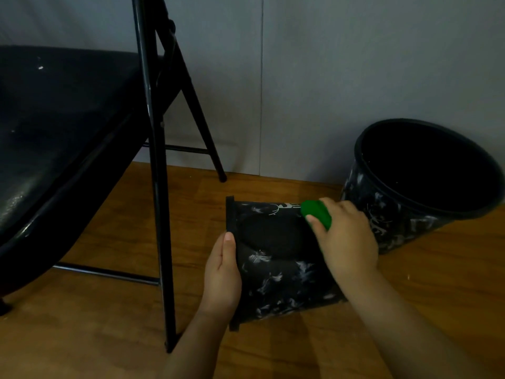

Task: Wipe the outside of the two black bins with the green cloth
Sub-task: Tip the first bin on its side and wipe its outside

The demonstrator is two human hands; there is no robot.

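Note:
A black bin with white marbling (276, 266) lies on its side on the wooden floor, its rim toward the left. My left hand (222, 274) rests against that rim and steadies it. My right hand (345, 239) holds a bunched green cloth (317, 213) pressed on the bin's upper side near its far edge. A second black bin (388, 214) with the same white pattern stands tilted at the right, its open mouth facing up and toward me, close behind my right hand.
A black folding chair (155, 160) stands at the left, its seat high and its legs and crossbar on the wooden floor (273, 351) beside the lying bin. A grey wall (328, 77) runs along the back.

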